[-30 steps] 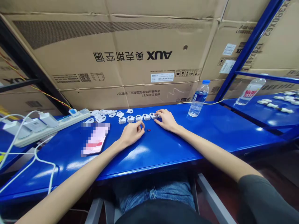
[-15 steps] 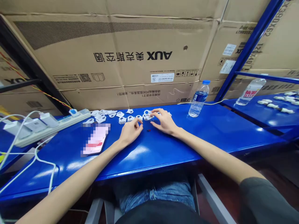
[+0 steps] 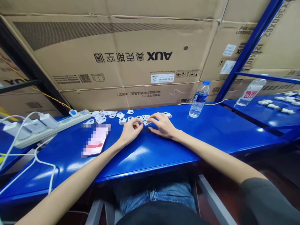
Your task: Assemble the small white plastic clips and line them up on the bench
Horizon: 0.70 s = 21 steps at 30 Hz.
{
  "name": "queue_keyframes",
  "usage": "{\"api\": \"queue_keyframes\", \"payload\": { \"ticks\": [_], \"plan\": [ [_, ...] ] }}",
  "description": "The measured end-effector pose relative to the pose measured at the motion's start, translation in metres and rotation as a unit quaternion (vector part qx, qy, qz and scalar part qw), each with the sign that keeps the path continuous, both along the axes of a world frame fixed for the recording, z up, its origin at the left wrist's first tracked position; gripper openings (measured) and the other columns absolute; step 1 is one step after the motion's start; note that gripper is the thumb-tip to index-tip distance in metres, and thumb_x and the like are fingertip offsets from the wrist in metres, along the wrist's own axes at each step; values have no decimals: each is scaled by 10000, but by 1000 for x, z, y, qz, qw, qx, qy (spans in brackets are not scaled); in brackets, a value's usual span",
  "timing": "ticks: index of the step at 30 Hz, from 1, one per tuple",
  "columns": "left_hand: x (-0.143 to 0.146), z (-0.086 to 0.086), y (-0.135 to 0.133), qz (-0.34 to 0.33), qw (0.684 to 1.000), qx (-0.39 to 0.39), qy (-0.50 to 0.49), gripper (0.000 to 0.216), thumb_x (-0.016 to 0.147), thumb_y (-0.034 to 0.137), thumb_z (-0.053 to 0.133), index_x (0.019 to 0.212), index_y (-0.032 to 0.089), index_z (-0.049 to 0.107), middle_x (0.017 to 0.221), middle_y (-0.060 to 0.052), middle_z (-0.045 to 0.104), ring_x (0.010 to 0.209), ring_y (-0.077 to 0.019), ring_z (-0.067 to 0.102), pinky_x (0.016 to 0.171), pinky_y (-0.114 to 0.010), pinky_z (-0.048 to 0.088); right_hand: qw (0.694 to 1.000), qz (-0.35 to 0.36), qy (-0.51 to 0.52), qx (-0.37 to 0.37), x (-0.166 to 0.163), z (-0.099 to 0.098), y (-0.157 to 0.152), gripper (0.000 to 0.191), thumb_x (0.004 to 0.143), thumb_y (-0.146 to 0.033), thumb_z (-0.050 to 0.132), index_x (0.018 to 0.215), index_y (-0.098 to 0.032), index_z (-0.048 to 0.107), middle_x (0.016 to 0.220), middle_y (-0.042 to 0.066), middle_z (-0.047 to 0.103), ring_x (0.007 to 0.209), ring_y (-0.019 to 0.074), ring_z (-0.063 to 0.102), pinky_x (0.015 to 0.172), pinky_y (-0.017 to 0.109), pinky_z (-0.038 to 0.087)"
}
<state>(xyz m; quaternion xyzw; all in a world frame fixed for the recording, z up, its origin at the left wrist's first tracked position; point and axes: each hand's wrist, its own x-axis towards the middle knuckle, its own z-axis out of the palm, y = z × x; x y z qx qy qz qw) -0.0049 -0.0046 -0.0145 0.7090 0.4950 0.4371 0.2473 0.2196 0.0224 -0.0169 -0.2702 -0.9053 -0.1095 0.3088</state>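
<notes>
While cardboard boxes (image 3: 140, 56) wall the far side of the blue bench (image 3: 211, 131), the left hand (image 3: 130, 131) and right hand (image 3: 162, 125) pinch one white clip (image 3: 144, 118) together mid-bench; a water bottle (image 3: 199, 100) stands right, a power strip (image 3: 53, 124) left.

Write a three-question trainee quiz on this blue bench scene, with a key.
1. True or false: the water bottle stands upright on the blue table, to the right of the right hand.
2. What lies flat on the table to the left of the left hand? A) a phone B) scissors C) a cup
3. Fill in: the fingertips of both hands meet at a small ____ plastic part, near a scatter of similar parts.
Key: 1 true; 2 A; 3 white.
</notes>
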Motion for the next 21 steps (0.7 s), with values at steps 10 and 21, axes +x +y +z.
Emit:
{"api": "queue_keyframes", "payload": {
  "ticks": [10,21],
  "plan": [
    [1,5,1,15,999,-38,-29,165,789,354,635,810,195,675,512,71,488,506,-116,419,588,-272,343,999,-1,-26,22,-1,1,-1,278,1001,-308,631,1244,-182,678,1197,140,701,1082,287,601,950,447,456],
    [0,4,3,-1,997,-53,-60,164,769,353,646,790,191,656,495,78,459,485,-104,381,555,-261,287,999,-15,-28,22,-3,0,-2,281,998,-315,636,1246,-190,679,1189,134,706,1090,284,601,962,447,444]
  ]
}}
